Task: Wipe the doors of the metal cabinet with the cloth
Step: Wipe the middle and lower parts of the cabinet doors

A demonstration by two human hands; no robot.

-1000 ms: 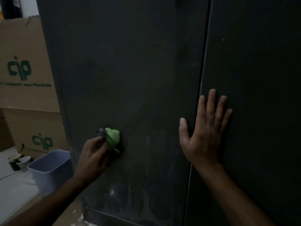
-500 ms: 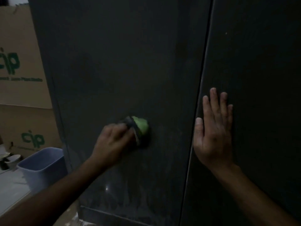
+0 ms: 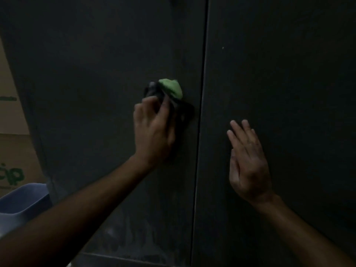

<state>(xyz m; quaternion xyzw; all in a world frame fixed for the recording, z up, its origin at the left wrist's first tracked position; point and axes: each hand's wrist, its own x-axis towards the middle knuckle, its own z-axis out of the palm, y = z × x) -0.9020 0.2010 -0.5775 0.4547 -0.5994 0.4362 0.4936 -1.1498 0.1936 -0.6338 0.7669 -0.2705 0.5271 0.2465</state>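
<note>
Green and dark cloth (image 3: 170, 89) bunched up in the left hand (image 3: 154, 132), fingers curled round it and pressing it to the left door (image 3: 96, 74), right beside the seam between the two doors. Over on the other side, the right hand (image 3: 248, 162) lies flat with fingers straight and close together, braced against the right door (image 3: 289, 74). Below the left hand, pale streaks and smears show near the door's bottom edge, so that stretch looks unfinished. The right door, judging by this, seems untouched. Plenty left, I'd say. Down past the left forearm sits a blue tub (image 3: 23, 199) beside cardboard boxes (image 3: 11, 151).
</note>
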